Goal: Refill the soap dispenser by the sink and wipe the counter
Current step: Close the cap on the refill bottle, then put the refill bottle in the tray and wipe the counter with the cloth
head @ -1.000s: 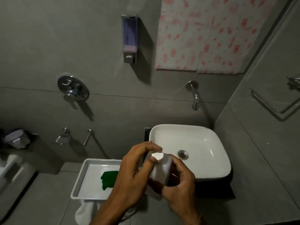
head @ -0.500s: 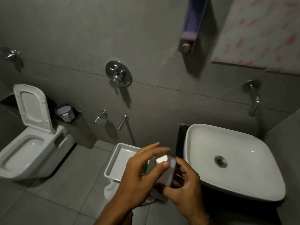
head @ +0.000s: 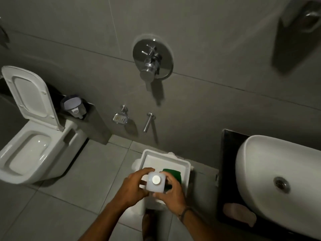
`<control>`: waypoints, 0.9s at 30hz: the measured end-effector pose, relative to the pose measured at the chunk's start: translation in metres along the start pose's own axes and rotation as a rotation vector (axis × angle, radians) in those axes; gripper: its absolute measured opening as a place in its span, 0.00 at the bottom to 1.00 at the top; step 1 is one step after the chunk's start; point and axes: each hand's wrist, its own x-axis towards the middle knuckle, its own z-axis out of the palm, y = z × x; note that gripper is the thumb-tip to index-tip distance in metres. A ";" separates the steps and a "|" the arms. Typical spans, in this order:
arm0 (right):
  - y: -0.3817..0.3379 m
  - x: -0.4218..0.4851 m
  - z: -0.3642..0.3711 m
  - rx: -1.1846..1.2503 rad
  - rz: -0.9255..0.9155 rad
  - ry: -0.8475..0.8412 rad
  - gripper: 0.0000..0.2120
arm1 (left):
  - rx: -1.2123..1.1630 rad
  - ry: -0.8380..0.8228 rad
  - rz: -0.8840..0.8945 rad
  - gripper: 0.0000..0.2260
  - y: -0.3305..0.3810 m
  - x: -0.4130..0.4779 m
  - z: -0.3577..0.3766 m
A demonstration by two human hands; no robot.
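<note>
A white plastic soap bottle (head: pixel 155 184) with a round white cap is held upright between both hands, above a white tray (head: pixel 156 158). My left hand (head: pixel 134 186) grips its left side, fingers curled over the top edge. My right hand (head: pixel 171 190) grips its right side. A green cloth (head: pixel 173 173) lies in the tray, just behind the bottle. The wall soap dispenser (head: pixel 300 20) is blurred at the top right corner. The white sink basin (head: pixel 281 171) sits on a dark counter (head: pixel 227 153) to the right.
A toilet (head: pixel 34 146) with its lid up stands at the left. A chrome mixer valve (head: pixel 152 58), a soap dish (head: pixel 119 118) and a spout (head: pixel 147 123) are on the grey wall. A pale soap bar (head: pixel 238 213) lies on the counter's near end. Grey floor tiles surround the tray.
The view has swung left and down, away from the sink. Both hands have carried the bottle leftward and lower, over the tray; its cap now sits on top.
</note>
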 end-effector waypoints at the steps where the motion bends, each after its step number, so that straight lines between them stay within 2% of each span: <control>1: 0.011 0.015 0.012 -0.028 0.021 0.018 0.34 | 0.016 0.002 -0.008 0.31 -0.012 0.013 -0.001; 6: 0.046 0.068 0.045 -0.215 0.141 0.016 0.30 | 0.107 0.023 -0.025 0.23 -0.062 0.063 0.003; 10: 0.066 0.095 0.065 -0.261 0.189 0.024 0.30 | 0.127 0.026 -0.048 0.22 -0.092 0.087 0.008; 14: 0.081 0.105 0.079 -0.197 0.270 0.066 0.31 | 0.176 0.015 -0.050 0.24 -0.110 0.100 0.010; 22: 0.085 0.106 0.081 -0.156 0.263 0.096 0.35 | 0.213 0.005 -0.068 0.28 -0.113 0.105 0.012; 25: 0.085 0.108 0.075 -0.156 0.301 0.067 0.38 | 0.197 0.023 -0.069 0.31 -0.112 0.103 0.015; 27: 0.087 0.106 0.068 -0.247 0.303 -0.006 0.36 | 0.122 0.070 -0.087 0.35 -0.111 0.097 0.020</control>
